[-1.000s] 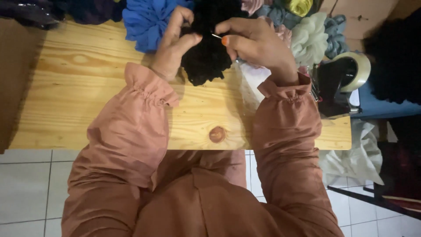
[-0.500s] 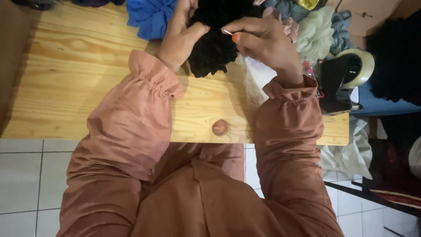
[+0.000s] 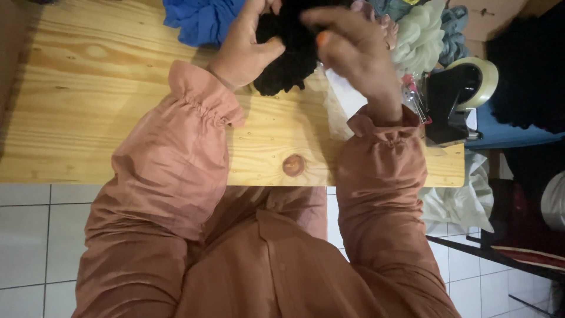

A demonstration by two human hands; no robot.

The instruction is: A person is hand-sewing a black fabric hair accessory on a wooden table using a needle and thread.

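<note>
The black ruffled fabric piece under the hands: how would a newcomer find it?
Start at the pale wooden table and look to its far edge. Between the left hand and right hand sits the black fabric piece. It is the only black one, between blue cloth and pale green cloth.

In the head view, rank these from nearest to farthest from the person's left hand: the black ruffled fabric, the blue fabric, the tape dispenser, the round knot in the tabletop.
1. Black ruffled fabric: held by the left hand, on its right side.
2. Blue fabric: just left of the hand, at the table's far edge.
3. Round knot: near the table's front edge, between the sleeves.
4. Tape dispenser: far right end of the table.
</note>
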